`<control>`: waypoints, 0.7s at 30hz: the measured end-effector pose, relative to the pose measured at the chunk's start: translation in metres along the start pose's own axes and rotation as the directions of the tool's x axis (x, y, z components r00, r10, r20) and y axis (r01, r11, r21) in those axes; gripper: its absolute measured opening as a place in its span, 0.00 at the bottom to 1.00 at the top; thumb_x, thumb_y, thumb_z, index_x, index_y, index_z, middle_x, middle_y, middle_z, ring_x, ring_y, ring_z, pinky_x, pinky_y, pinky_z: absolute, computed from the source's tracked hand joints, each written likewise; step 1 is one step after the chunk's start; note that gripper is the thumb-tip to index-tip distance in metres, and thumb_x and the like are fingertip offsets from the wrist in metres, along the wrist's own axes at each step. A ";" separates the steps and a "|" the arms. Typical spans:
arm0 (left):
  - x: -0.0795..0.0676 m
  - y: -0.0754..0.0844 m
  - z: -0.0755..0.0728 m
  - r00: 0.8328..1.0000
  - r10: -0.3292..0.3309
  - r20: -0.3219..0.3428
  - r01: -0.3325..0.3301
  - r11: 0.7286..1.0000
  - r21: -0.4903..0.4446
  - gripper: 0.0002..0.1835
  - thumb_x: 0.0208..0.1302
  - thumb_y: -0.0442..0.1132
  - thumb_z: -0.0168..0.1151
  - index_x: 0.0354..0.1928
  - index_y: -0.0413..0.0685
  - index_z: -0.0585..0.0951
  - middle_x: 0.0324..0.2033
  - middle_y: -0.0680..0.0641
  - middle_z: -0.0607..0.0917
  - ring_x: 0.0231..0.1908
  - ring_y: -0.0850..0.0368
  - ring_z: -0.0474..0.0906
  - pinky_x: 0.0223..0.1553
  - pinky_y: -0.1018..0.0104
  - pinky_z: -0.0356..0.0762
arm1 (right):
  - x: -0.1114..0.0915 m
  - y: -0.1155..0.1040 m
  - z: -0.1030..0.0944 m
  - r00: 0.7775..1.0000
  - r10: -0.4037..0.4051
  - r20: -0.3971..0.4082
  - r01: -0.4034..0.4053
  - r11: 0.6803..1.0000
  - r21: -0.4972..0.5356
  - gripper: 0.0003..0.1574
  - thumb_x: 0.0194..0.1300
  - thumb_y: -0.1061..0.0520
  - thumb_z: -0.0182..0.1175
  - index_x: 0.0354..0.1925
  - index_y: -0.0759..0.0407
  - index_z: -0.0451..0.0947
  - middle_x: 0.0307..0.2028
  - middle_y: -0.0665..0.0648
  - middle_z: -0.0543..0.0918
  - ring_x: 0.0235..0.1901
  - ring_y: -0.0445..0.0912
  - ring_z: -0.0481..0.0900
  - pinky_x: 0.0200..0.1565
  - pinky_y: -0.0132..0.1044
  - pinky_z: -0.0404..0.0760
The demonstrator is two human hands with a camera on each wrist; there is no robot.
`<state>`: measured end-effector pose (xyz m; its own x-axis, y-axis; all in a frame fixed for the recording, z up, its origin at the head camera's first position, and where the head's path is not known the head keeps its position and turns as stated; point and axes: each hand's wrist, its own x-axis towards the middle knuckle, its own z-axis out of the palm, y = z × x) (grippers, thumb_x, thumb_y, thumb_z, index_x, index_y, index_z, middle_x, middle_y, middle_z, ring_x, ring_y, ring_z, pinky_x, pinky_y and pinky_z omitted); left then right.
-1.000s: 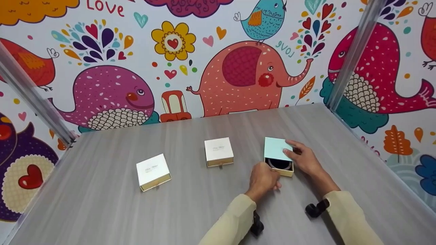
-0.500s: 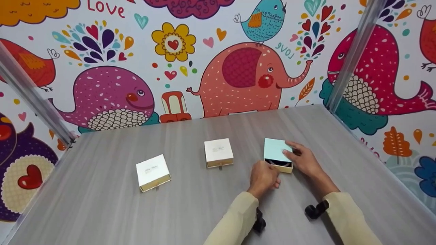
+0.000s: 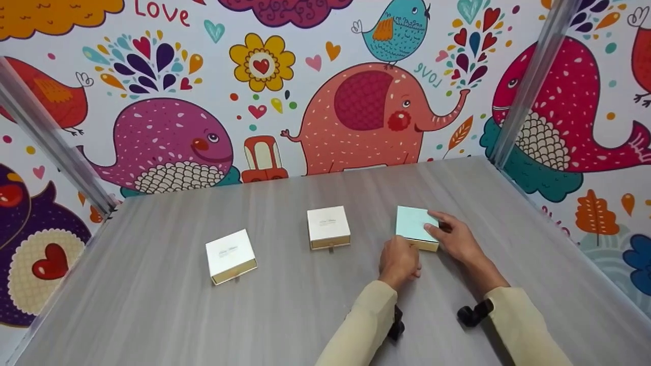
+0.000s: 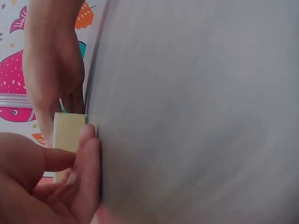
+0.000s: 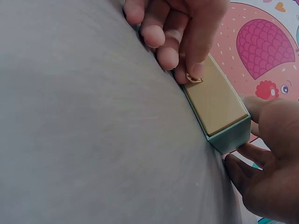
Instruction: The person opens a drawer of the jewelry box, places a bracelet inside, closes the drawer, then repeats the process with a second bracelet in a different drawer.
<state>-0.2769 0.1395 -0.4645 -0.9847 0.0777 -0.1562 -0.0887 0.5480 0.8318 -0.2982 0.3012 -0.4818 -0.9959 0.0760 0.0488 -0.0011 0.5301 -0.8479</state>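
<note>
A mint-green drawer box (image 3: 414,222) sits on the table at the right, its gold drawer front (image 5: 219,102) facing the person and looking about level with the sleeve. My left hand (image 3: 399,259) is at that front; in the right wrist view its thumb and forefinger pinch a small ribbon tab (image 5: 194,79). My right hand (image 3: 457,239) grips the box's right side, thumb on the top edge and fingers round the far side. In the left wrist view the gold front (image 4: 69,133) shows between both hands. Whatever lies inside the drawer is hidden.
Two white drawer boxes with gold fronts stand to the left: a middle white box (image 3: 328,226) and a left white box (image 3: 230,255), turned at an angle. Printed panels (image 3: 264,112) rise behind the grey table (image 3: 203,320) and at both sides.
The drawer of the mint-green box has slid inward under the left hand, covering the dark interior and round item seen earlier. The right hand has stayed on the box's side.
</note>
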 end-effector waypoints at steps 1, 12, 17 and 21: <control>0.001 0.001 0.000 1.000 -0.006 0.000 0.006 1.000 0.006 0.22 0.68 0.32 0.57 0.12 0.47 0.74 0.05 0.55 0.73 0.07 0.63 0.72 0.10 0.72 0.69 | 0.000 0.000 0.000 1.000 0.000 0.000 0.000 1.000 -0.003 0.36 0.75 0.46 0.56 0.72 0.61 0.65 0.73 0.70 0.62 0.71 0.65 0.63 0.70 0.60 0.64; 0.006 0.002 0.005 0.999 -0.055 -0.003 0.055 0.998 -0.016 0.21 0.70 0.39 0.61 0.16 0.47 0.78 0.05 0.54 0.75 0.07 0.62 0.72 0.10 0.72 0.67 | -0.001 0.002 -0.003 1.000 -0.008 -0.007 0.008 1.000 -0.014 0.36 0.75 0.45 0.56 0.72 0.61 0.65 0.73 0.70 0.63 0.71 0.65 0.63 0.70 0.60 0.64; 0.005 0.000 0.002 0.998 -0.064 0.005 0.065 0.997 -0.037 0.19 0.70 0.41 0.62 0.18 0.45 0.80 0.06 0.52 0.78 0.07 0.62 0.74 0.11 0.72 0.69 | -0.001 0.001 -0.001 1.000 -0.019 -0.011 0.019 1.000 -0.007 0.35 0.74 0.46 0.57 0.72 0.61 0.65 0.73 0.70 0.64 0.70 0.64 0.65 0.69 0.59 0.65; 0.003 -0.002 -0.001 0.998 -0.061 0.017 0.062 0.998 -0.033 0.18 0.70 0.41 0.62 0.20 0.47 0.79 0.06 0.52 0.77 0.08 0.62 0.75 0.12 0.72 0.69 | 0.000 0.000 0.000 1.000 -0.019 -0.005 0.019 1.000 -0.006 0.36 0.74 0.45 0.57 0.72 0.60 0.65 0.73 0.70 0.64 0.71 0.64 0.65 0.69 0.59 0.66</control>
<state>-0.2799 0.1380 -0.4659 -0.9746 0.0584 -0.2162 -0.1544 0.5241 0.8376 -0.2978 0.3007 -0.4817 -0.9953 0.0702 0.0672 -0.0191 0.5367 -0.8435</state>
